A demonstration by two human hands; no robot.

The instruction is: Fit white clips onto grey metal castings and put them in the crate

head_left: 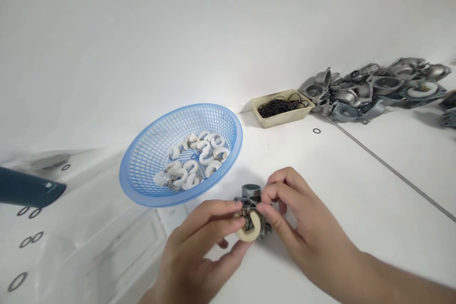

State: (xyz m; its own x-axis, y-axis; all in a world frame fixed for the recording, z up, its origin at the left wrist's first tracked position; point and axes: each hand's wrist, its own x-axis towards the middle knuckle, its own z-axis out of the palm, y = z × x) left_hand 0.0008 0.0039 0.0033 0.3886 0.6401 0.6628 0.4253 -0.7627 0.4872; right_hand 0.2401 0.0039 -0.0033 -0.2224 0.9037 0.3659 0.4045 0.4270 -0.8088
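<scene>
A grey metal carburetor body [251, 191] stands on the white table between my hands, its round mouth facing up and away. Against its near side is a cream, U-shaped carburetor float [253, 232]. My left hand [204, 242] grips this float, fingers on its upper left and thumb beneath. From the right, my right hand [295, 216] brings its thumb and forefinger together at the body's upper edge, close to the float's hinge end. Whatever sits between those fingertips is too small or hidden to make out.
A blue plastic basket [133, 187] holds several white floats. Behind it, a cream tray [285, 117] contains black rubber rings. Grey metal bowls [384, 84] are heaped at the back right. One loose ring [317, 131] lies nearby; a dark blue cylinder [32, 187] is at left.
</scene>
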